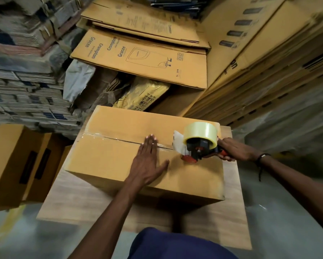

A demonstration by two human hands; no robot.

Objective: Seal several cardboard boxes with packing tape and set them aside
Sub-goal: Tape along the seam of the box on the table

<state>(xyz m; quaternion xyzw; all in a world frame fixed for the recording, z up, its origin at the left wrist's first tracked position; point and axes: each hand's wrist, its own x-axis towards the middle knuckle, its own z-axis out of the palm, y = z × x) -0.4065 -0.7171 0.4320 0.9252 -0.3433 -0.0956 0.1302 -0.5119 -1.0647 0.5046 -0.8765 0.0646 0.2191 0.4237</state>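
Cardboard box [119,157]: closed, clear tape along seam.
Left hand [147,161]: fingers straight, pressing flat on seam.
Right hand [233,151]: gripping tape dispenser [200,143] handle.

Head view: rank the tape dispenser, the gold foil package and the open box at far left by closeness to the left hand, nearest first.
Measured from the left hand, pressed flat on the box seam:
1. Tape dispenser, just to its right on the same box top, gripped by the right hand.
2. Gold foil package, beyond the box's far edge.
3. Open box, off the table at far left.
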